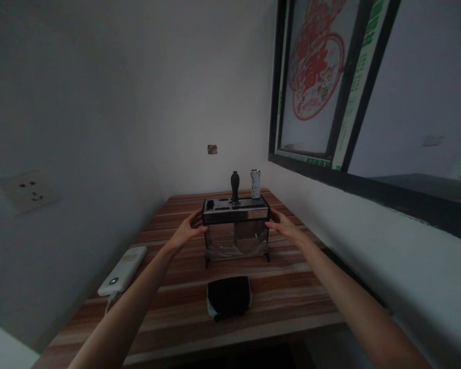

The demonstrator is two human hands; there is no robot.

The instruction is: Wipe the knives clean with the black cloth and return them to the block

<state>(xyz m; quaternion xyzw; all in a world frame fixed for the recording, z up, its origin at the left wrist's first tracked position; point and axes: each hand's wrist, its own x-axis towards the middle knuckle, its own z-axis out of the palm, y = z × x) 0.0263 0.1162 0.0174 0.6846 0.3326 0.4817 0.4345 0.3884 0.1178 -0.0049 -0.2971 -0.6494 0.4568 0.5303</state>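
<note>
A clear-walled holder (236,241) with a black and silver slotted top stands upright on short black feet, looking like a knife holder. My left hand (189,228) grips its left side, thumb in front and fingers curled toward the back. On the opposite side my right hand (282,225) holds the right edge the same way. A black handle (235,185) rises from the middle of the top. Near the top's right end stands a white and grey patterned upright piece (255,183); I cannot make out what it is.
A folded black cloth-like item (229,297) lies in front of the holder on the striped wooden table (188,292). At the left is a white power bank (123,270) with a cable. Walls close in on both sides, and a dark-framed window (315,77) is at the right.
</note>
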